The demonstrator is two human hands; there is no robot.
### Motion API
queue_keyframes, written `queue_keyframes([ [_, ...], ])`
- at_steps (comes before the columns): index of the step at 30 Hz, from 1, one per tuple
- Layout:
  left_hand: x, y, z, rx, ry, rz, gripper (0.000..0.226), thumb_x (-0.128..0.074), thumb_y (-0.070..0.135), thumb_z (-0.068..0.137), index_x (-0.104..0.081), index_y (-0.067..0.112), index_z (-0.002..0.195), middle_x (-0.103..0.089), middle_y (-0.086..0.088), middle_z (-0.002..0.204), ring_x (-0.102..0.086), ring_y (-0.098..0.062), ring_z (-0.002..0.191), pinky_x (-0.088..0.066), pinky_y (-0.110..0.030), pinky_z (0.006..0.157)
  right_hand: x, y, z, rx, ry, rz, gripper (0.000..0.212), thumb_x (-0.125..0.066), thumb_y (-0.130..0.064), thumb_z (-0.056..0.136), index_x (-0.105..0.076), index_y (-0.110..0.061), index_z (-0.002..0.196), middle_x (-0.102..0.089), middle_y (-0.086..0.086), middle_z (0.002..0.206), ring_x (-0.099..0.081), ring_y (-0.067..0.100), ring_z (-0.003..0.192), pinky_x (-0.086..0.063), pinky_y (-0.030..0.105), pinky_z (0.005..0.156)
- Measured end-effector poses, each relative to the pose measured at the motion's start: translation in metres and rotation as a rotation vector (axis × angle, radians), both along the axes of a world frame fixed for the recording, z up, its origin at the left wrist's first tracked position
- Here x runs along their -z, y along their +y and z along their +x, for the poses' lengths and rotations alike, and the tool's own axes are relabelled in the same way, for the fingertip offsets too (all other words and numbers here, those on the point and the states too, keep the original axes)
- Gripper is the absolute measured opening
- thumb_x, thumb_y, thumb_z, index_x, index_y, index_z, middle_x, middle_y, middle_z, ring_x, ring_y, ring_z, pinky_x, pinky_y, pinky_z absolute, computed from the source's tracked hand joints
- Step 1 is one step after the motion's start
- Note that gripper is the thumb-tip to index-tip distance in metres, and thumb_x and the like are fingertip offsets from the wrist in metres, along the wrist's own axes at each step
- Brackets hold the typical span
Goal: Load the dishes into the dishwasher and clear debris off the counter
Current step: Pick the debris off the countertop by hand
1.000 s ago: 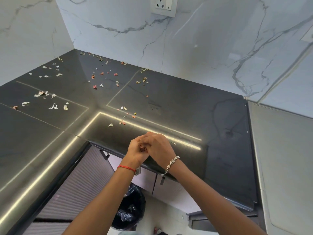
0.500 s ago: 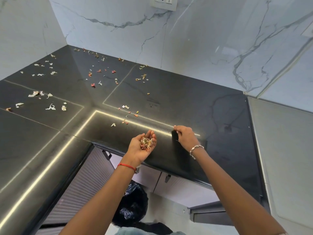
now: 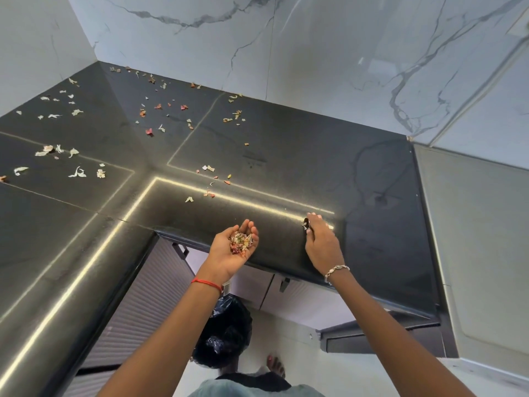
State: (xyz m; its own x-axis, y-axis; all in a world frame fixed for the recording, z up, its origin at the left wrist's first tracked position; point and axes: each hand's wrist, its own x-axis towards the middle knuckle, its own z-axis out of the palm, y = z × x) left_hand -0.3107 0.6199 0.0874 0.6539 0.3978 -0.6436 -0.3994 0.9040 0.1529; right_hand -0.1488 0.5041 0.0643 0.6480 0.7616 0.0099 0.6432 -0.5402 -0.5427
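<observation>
My left hand (image 3: 226, 256) is cupped palm up at the black counter's (image 3: 286, 167) front edge, its fingers curled round a small pile of debris (image 3: 240, 242) made of red, green and white scraps. To its right, my right hand (image 3: 322, 245) lies palm down on the counter, fingertips touching a tiny white scrap (image 3: 305, 226). Loose scraps (image 3: 213, 181) lie just beyond my hands. More debris (image 3: 160, 110) is scattered toward the back corner, and white peels (image 3: 76, 171) lie on the left wing. No dishes are in view.
Marble walls close the counter at the back and left. A black bin bag (image 3: 226, 330) stands on the floor below my left arm, beside a ribbed cabinet front (image 3: 137, 310). A dark panel (image 3: 372, 338) juts out under the counter at the right.
My hands, joined a second ago, have parted. The left now holds the pile palm up, and the right has slid right along the counter to a small scrap.
</observation>
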Motion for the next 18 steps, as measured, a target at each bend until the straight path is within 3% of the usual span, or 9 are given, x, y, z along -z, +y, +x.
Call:
queue_keyframes([
  [5, 0.004, -0.001, -0.006, 0.021, -0.013, 0.001, 0.031, -0.034, 0.013, 0.097, -0.06, 0.002, 0.084, -0.064, -0.01, 0.071, -0.063, -0.019, 0.058, -0.054, -0.022, 0.052, 0.013, 0.009, -0.02, -0.034, -0.107, -0.097, 0.05, -0.028, 0.002, 0.095, -0.024, -0.006, 0.145, -0.018, 0.007, 0.154, -0.011, 0.018, 0.144, -0.006, 0.027, 0.118],
  [8, 0.01, -0.005, -0.014, 0.109, -0.013, 0.008, 0.033, -0.039, 0.011, 0.094, -0.065, 0.0, 0.077, -0.064, -0.011, 0.071, -0.064, -0.02, 0.058, -0.056, -0.025, 0.055, 0.01, 0.006, -0.023, -0.042, -0.124, -0.135, 0.055, -0.028, 0.005, 0.093, -0.021, -0.008, 0.146, -0.015, 0.006, 0.155, -0.009, 0.017, 0.145, -0.01, 0.027, 0.118],
  [12, 0.022, -0.024, -0.028, 0.336, 0.011, -0.027, 0.026, -0.047, 0.008, 0.082, -0.067, -0.003, 0.071, -0.064, -0.013, 0.07, -0.065, -0.023, 0.059, -0.057, -0.03, 0.055, 0.004, -0.001, -0.034, -0.099, -0.128, -0.156, 0.056, -0.029, 0.004, 0.093, -0.02, -0.008, 0.146, -0.015, 0.006, 0.155, -0.009, 0.018, 0.145, -0.014, 0.029, 0.118],
  [16, 0.041, -0.042, -0.03, 0.55, 0.072, -0.087, 0.039, -0.04, 0.009, 0.091, -0.069, -0.009, 0.073, -0.068, -0.02, 0.078, -0.069, -0.029, 0.065, -0.059, -0.035, 0.058, 0.006, -0.014, -0.055, -0.177, -0.07, -0.091, 0.055, -0.032, 0.006, 0.092, -0.025, -0.008, 0.145, -0.019, 0.006, 0.154, -0.01, 0.017, 0.143, -0.018, 0.031, 0.115],
  [18, 0.049, -0.048, -0.026, 0.603, 0.089, -0.113, 0.044, -0.036, 0.01, 0.094, -0.069, -0.013, 0.076, -0.068, -0.026, 0.084, -0.07, -0.034, 0.07, -0.059, -0.039, 0.058, 0.007, -0.02, -0.057, -0.227, 0.025, 0.032, 0.053, -0.034, 0.009, 0.089, -0.035, -0.007, 0.14, -0.031, 0.006, 0.148, -0.023, 0.017, 0.14, -0.019, 0.026, 0.114],
])
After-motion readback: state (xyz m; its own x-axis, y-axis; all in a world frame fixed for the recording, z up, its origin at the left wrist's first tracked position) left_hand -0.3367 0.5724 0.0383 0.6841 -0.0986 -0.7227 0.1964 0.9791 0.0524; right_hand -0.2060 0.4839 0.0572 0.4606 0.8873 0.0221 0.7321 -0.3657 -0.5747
